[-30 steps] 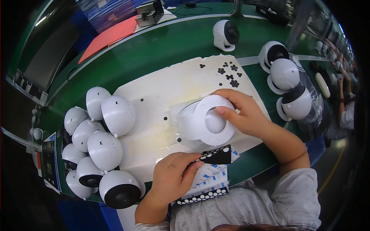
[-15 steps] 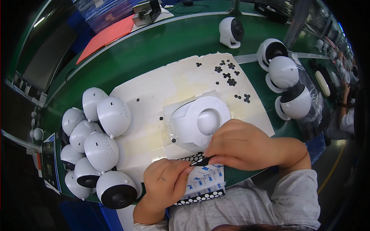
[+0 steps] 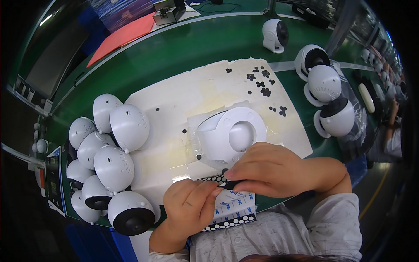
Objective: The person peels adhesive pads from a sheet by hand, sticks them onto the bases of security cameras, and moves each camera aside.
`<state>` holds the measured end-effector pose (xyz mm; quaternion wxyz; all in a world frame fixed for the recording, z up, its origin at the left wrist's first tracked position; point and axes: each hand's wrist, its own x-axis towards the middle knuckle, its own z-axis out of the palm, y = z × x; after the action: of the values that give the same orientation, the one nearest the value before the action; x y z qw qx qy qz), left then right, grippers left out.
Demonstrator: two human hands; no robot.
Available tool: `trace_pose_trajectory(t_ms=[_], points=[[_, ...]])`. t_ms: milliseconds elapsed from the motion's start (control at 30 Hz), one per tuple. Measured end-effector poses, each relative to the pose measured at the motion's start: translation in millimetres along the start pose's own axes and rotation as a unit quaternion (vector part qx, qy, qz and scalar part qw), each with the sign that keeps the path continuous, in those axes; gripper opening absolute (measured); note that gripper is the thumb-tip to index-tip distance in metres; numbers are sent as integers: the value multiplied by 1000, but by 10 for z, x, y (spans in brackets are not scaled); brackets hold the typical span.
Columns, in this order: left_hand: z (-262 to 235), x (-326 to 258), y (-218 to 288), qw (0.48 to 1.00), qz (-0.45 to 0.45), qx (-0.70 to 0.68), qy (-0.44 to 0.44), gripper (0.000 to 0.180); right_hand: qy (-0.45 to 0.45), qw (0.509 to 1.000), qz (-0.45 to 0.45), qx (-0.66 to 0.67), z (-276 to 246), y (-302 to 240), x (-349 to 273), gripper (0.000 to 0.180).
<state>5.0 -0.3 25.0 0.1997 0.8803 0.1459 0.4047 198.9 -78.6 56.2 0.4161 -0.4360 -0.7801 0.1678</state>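
Note:
Both my hands meet at the near edge of the work mat over a sheet of adhesive pads, white backing with blue print and black strips full of round holes. My left hand pinches the black strip of the sheet between thumb and forefinger. With thumb and forefinger, my right hand grips the other end of that strip. A small black round pad shows by its forefinger tip. Just beyond my hands, a white camera housing lies on clear film, its ring-shaped base facing up.
Several white dome cameras are piled at the left. More cameras stand at the right, one camera farther back. Loose black pads dot the cream mat on the green table. A red sheet lies behind.
The view has shifted slightly. My right forefinger has lifted a little, and a black round pad now shows at its tip. Both hands stay at the strip.

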Motion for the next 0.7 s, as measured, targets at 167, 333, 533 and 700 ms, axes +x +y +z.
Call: trace_pose_trajectory(t_ms=[167,333,533,700], points=[[-4,0,-1,1000,8,-4,-10,16,25,997,-67,-26,77,111,-54,38],[-3,11,-23,1000,9,-7,-13,16,-9,992,-109,-61,-15,137,-11,38],[-12,42,22,1000,3,13,-27,16,51,992,-107,34,62,30,72,42],[16,28,2,999,30,37,-26,18,12,998,-62,20,121,67,-2,47]])
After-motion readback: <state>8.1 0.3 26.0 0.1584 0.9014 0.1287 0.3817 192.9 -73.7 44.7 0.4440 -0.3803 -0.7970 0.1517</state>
